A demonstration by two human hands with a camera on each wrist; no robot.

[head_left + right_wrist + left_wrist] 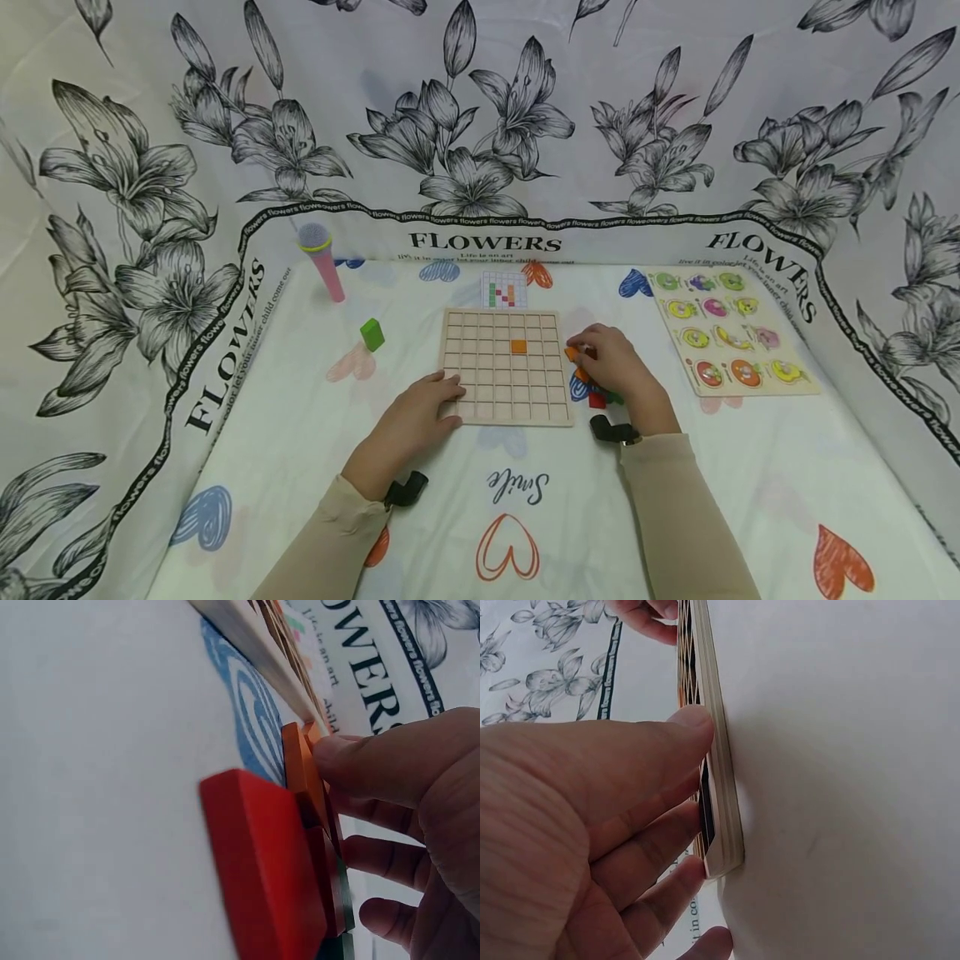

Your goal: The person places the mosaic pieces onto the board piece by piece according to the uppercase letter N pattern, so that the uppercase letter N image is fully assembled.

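One orange tile sits in a cell of the wooden grid board, in the upper middle of the grid; every other cell that shows is bare, so by the look of it the filling has barely begun and nearly all of it is left. The left hand rests on the board's near left corner, fingers fairly straight and pressed against its edge, holding nothing. The right hand lies just off the board's right edge over a small heap of coloured blocks, its thumb and fingers curled onto an orange block there. A pattern card lies beyond the board, and a lone green block stands apart on the table to the left. The hand covers most of the heap, so its count cannot be told, and the card's pattern is too small to read exactly.
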